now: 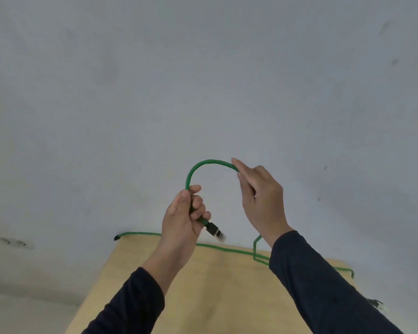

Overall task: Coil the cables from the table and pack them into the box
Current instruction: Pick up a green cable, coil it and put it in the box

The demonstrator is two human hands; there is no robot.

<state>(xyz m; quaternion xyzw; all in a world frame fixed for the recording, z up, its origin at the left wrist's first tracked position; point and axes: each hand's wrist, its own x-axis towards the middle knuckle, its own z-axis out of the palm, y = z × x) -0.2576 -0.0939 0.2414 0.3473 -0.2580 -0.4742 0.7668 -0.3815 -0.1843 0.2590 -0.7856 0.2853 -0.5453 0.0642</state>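
Nearest the camera, two dark sleeves [135, 302] reached forward over a pale wooden table [203, 297]. Across its far part lay the slack of a green cable [204, 163], running to a dark end [116, 237] at the back left corner, with another stretch kinked near the right edge. Above that, the left hand [184, 218] was clenched round the cable just behind its black plug [214, 230], which stuck out below the fist. The right hand [261, 201] pinched the cable farther along, so an arch stood between the two hands against the grey wall [203, 68]. No box was in view. The cable looked light, braided and fairly springy, holding its curve rather than drooping; it would likely resist tight loops. Gripping near the plug and feeding loops into that fist seemed the soundest hold.
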